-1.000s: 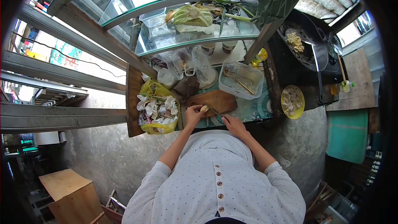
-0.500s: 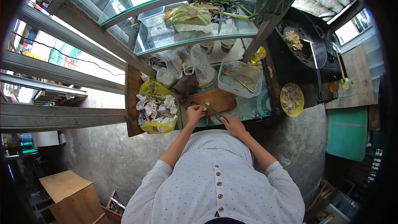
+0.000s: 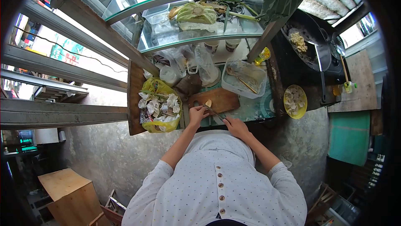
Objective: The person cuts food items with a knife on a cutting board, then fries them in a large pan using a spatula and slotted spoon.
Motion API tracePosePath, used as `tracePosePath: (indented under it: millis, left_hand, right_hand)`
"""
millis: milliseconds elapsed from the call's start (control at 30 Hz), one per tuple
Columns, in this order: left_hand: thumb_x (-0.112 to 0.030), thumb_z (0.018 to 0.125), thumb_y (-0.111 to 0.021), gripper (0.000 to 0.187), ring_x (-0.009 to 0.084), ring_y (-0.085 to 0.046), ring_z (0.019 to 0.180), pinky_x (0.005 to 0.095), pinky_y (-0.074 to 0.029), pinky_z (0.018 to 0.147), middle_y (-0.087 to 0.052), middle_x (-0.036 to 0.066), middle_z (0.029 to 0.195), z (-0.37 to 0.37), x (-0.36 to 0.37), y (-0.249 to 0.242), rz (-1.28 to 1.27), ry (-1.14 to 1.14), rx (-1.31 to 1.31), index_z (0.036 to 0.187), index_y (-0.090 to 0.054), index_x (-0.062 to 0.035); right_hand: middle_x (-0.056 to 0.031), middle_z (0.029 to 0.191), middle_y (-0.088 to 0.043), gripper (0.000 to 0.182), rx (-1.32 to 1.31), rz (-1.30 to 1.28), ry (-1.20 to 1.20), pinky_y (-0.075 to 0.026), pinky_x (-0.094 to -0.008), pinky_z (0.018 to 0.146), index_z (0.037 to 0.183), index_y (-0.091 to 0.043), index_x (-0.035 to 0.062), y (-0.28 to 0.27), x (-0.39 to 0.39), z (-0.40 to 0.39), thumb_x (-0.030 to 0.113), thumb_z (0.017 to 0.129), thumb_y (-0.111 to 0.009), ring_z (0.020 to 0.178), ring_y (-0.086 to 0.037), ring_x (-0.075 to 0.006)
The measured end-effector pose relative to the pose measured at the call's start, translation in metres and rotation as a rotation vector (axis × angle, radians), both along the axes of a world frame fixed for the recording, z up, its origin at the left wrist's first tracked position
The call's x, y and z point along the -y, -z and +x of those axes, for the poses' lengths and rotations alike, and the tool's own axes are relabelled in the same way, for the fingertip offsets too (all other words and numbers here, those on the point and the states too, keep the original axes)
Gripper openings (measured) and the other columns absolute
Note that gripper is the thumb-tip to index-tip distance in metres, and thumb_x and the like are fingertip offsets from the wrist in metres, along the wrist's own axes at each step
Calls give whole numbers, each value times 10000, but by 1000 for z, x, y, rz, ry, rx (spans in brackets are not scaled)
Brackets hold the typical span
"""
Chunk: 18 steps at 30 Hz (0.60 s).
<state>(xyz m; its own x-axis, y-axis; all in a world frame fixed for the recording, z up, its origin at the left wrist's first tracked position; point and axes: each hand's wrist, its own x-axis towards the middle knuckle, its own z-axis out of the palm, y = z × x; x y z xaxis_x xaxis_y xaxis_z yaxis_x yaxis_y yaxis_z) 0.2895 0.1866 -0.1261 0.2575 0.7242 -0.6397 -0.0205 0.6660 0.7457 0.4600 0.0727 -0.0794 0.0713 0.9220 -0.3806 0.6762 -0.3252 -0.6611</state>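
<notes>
From here: right hand is wrapped round the handle of the knife, blade slanting over the wooden cutting board. Left hand has fingers bunched by the blade tip; can't tell if they pinch anything. Pale piece sits on the board just beyond them. Looks light, fairly firm, maybe slick where cut; best pinched by its sides, clear of the edge
</notes>
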Motion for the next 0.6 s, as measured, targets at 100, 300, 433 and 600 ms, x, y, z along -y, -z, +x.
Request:
tracePosePath:
  millis: [100,300,433,600]
  left_hand:
    - [-47,810,-576,220,190,-611,816,281,-540,723,-616,125,903,0,-2,5,0,-20,-6,966,-595,107]
    - [-21,791,-591,169,171,-613,763,248,-533,707,-620,113,861,-2,-9,8,8,77,-48,903,-619,103]
    - [-21,786,-594,176,183,-618,749,248,-536,694,-620,122,858,-2,-10,6,33,90,-51,904,-617,108]
    - [-24,780,-600,191,197,-624,739,250,-539,689,-621,134,865,0,-9,-2,34,82,-69,908,-612,117]
  right_hand:
    - [-229,760,-594,330,21,9,-6,-424,-503,646,889,-548,49,-5,-2,1,344,905,-401,748,-557,-428]
    - [-209,738,-596,311,72,5,-24,-431,-508,621,880,-542,80,4,-6,3,354,902,-397,723,-568,-414]
    - [-201,719,-596,296,107,41,-32,-436,-515,588,889,-531,105,9,-13,-1,369,900,-397,685,-572,-417]
    - [-200,710,-597,297,149,67,-42,-443,-521,590,902,-535,115,14,-29,-7,378,898,-397,675,-574,-421]
